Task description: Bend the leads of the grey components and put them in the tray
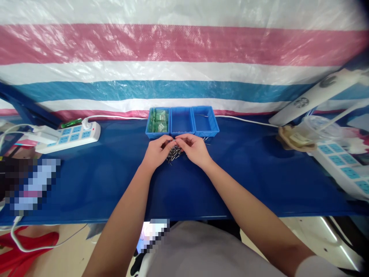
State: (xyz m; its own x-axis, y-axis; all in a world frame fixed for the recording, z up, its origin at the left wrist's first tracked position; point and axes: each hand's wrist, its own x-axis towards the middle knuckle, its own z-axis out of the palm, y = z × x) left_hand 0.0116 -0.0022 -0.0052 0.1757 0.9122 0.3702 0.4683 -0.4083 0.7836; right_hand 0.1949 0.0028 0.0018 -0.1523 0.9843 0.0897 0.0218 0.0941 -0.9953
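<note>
My left hand [158, 151] and my right hand [193, 148] meet over a small heap of thin metal pins [174, 152] on the blue table [115, 181]. Fingers of both hands are curled and pinched together at the heap, touching the pins. Just behind the hands stand three small blue bins in a row. The left bin [157, 122] holds green parts. The middle bin [181, 122] looks bare inside. The right bin [204, 120] has a pin or two in it.
A white power strip [72, 135] lies at the left, another power strip [343, 163] at the right beside a clear plastic container [318, 129]. A striped plastic sheet [184, 57] hangs behind the table. White cables run along the back edge.
</note>
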